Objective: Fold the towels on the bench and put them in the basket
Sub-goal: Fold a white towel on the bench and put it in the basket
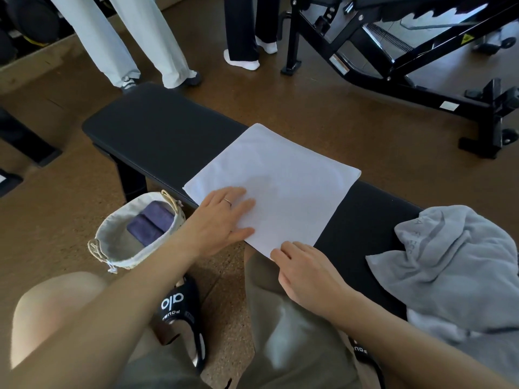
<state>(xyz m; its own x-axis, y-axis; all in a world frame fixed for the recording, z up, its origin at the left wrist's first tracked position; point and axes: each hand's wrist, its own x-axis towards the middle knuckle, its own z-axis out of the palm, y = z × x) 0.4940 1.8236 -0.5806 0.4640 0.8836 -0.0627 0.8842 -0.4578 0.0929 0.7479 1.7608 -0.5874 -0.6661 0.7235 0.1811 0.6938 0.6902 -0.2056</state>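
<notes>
One white towel (275, 183) is spread on the bench (157, 136), pressed by flat left hand (222, 220); its near corner is pinched by right hand (306, 270); one grey towel (455, 265) beside it; two purple towels (151, 223) in one basket (112, 242).

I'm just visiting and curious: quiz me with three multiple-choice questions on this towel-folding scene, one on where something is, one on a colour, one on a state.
1. Where is the basket?
A. on the bench
B. on the floor by the bench
C. on the person's lap

2. What colour is the towel in the basket?
A. purple
B. white
C. green

3. How does the white towel lie?
A. crumpled in a heap
B. rolled up
C. spread flat on the bench

Answers: 1 B, it stands on the floor below the bench edge. 2 A, folded purple cloth shows inside. 3 C, it lies smooth, with the left hand resting flat on it and the right hand at its near corner; the grey towel is the crumpled one.
</notes>
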